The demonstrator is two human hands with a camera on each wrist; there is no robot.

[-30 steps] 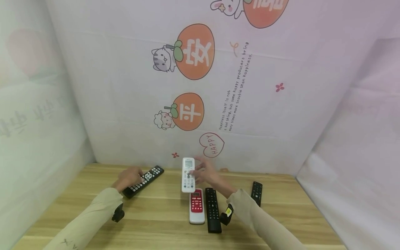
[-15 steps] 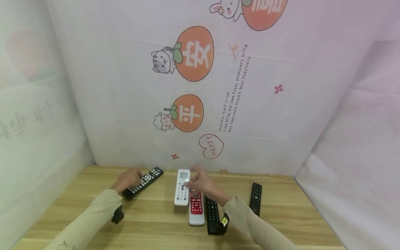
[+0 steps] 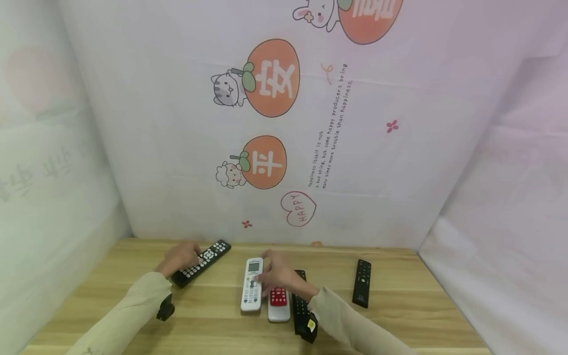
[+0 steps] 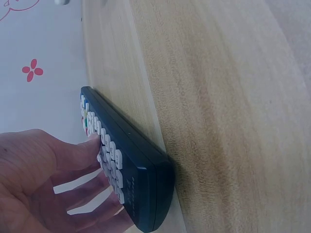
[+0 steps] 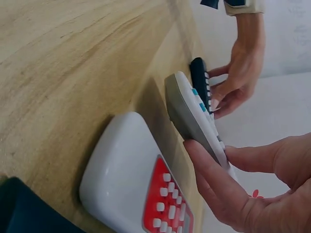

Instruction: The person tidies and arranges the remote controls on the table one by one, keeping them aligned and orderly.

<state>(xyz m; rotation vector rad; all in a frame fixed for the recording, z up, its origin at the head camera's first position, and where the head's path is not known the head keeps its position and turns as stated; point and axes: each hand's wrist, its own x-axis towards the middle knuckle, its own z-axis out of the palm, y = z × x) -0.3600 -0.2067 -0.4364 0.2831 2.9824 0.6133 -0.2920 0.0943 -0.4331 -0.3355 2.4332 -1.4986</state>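
White remote [image 3: 252, 286] is in the right hand [image 3: 279, 273], thumb and fingers clamped on its edge; right wrist view has it tilted, near end off the wood, can't tell if the far end touches. Closest obstacle: red-and-white remote [image 3: 278, 303], lying just beside it on the right, top part hidden under the hand. Next to that, a long black remote [image 3: 301, 305], partly covered by the right wrist and its strapped camera [image 3: 310, 325]. Another black remote [image 3: 362, 283] sits alone further right. Left hand [image 3: 181, 259] grips the keyed black remote [image 3: 208, 259], thumb on its buttons, fingers at the far side; it lies diagonally, upper end near the table's back edge. Room to move: wood shows between that one and the white remote, along the front, and between the long black remote and the far-right one. Table [image 3: 213, 325] is light wood grain, boxed by a printed back cloth [image 3: 177, 123] and pale side cloths [image 3: 501, 197].
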